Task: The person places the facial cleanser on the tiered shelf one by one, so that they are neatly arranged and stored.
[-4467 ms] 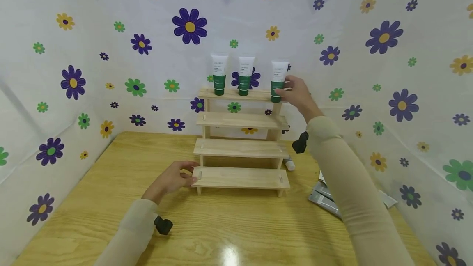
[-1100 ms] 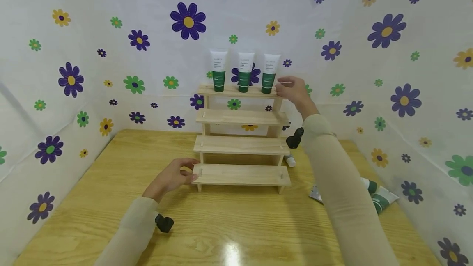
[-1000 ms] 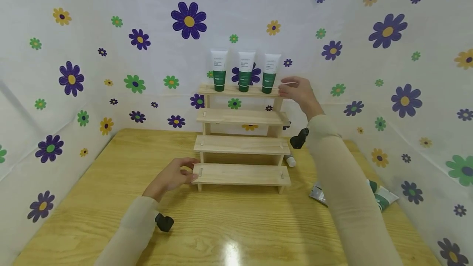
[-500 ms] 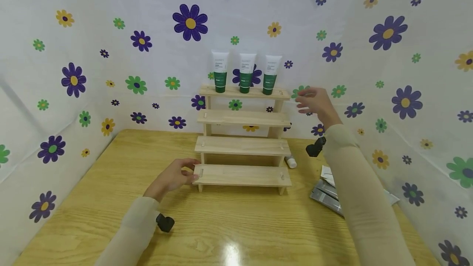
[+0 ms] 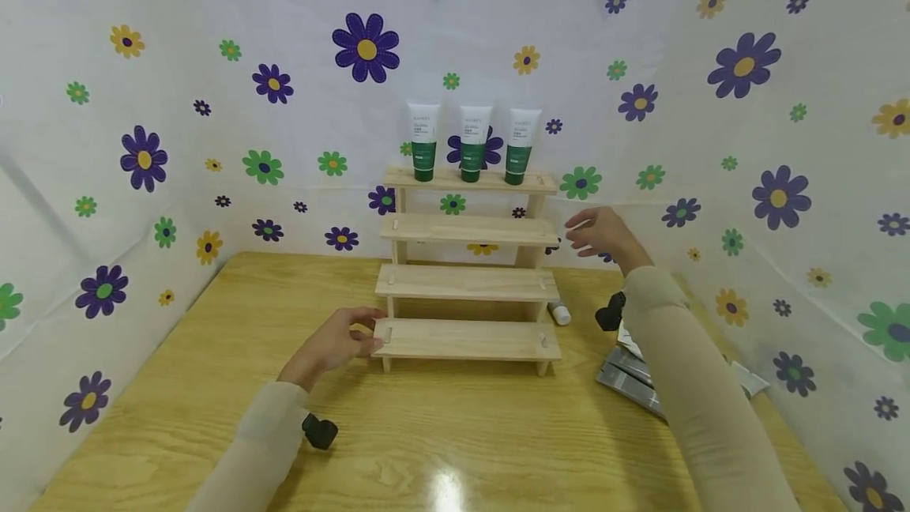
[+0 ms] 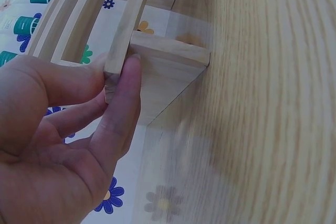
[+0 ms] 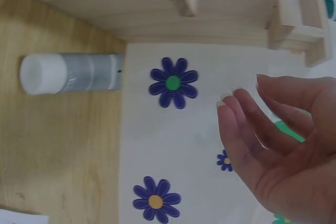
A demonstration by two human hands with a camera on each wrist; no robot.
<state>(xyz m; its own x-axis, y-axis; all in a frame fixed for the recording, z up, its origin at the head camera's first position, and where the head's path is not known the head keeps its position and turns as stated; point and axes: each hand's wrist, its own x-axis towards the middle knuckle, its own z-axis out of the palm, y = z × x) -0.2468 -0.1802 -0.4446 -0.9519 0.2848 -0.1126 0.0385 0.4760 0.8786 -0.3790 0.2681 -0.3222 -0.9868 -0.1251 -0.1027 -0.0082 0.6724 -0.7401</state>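
Note:
My left hand (image 5: 337,344) pinches the left end of the lowest step (image 5: 465,340) of a four-tier wooden display rack (image 5: 465,283). In the left wrist view, the thumb and fingers (image 6: 128,87) lie on either face of that board's end. My right hand (image 5: 604,237) hangs in the air to the right of the rack, with fingers loosely bent and nothing in them. On the top step stand three white-and-green squeeze tubes, caps down: a left tube (image 5: 423,142), a middle tube (image 5: 473,144) and a right tube (image 5: 522,146).
A grey tube with a white cap (image 7: 44,73) lies on the table by the rack's right side. Several grey tubes (image 5: 629,384) and a white one (image 5: 748,379) lie further right, partly under my right sleeve (image 5: 697,385). A flower-print sheet (image 5: 298,133) surrounds the table.
My right hand has let go of the right-hand tube, leaving it standing on the top step, then moved right and down. My left hand stays on the lowest step.

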